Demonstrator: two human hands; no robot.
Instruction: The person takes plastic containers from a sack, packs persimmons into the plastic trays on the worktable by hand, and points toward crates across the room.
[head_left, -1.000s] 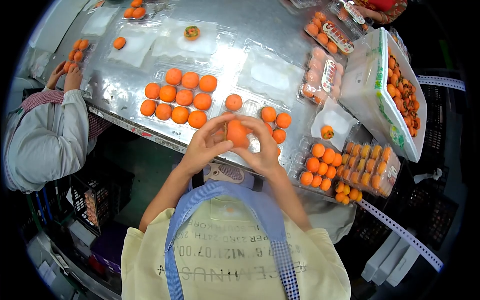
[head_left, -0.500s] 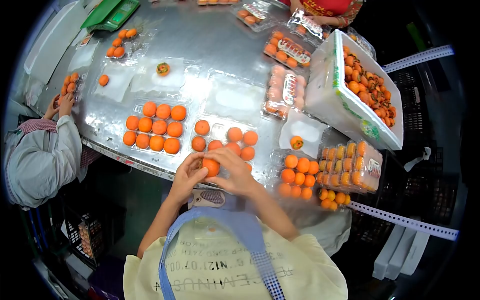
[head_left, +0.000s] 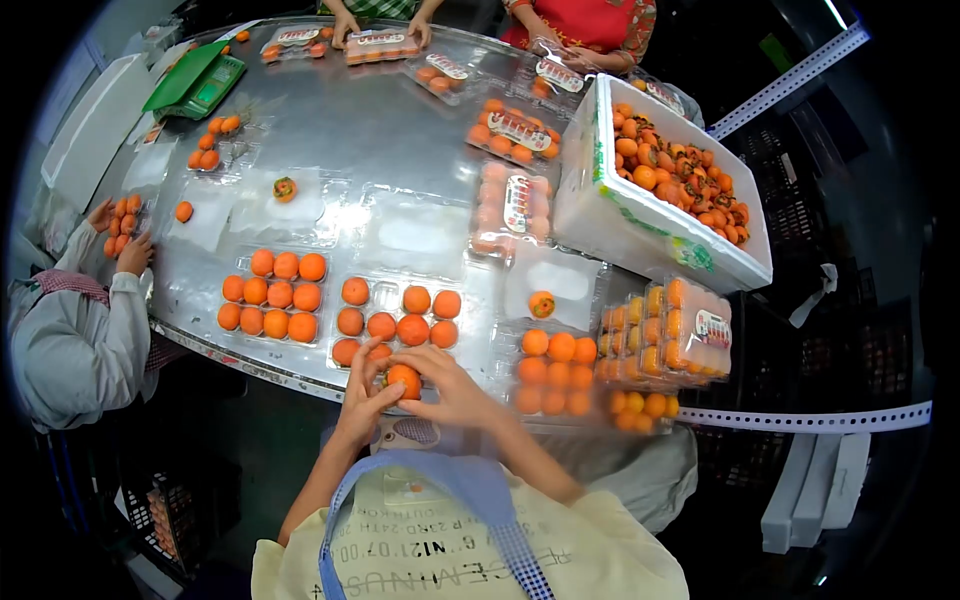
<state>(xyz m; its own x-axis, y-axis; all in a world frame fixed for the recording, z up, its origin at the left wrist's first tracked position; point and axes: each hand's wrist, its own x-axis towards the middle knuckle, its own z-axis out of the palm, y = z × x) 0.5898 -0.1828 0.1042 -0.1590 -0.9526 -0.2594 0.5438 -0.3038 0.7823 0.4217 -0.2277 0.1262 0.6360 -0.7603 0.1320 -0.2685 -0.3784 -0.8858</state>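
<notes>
Between my two hands, at the table's near edge, is an orange persimmon (head_left: 404, 381). My left hand (head_left: 360, 402) has its fingers curled about the fruit's left side, the thumb against it. From the right, my right hand (head_left: 447, 390) closes over the same fruit. Just beyond my hands is a clear plastic tray (head_left: 383, 294) partly filled with persimmons (head_left: 412, 328); my fingers hide part of its near row. To its left sits another clear tray with rows of persimmons (head_left: 281, 295).
A white foam box (head_left: 600, 215) full of persimmons stands at the right. Near it are stacked packs (head_left: 690, 330) and labelled packs (head_left: 516, 205). Lined trays (head_left: 415, 235) lie on the metal table (head_left: 330, 110). A green scale (head_left: 200, 85) stands far left. Co-workers' hands (head_left: 133, 255) handle packs at left and far side.
The view has tilted up, so more of the table's far side shows, with another person's hands on a pack. My hands still hold the persimmon by the tray.
</notes>
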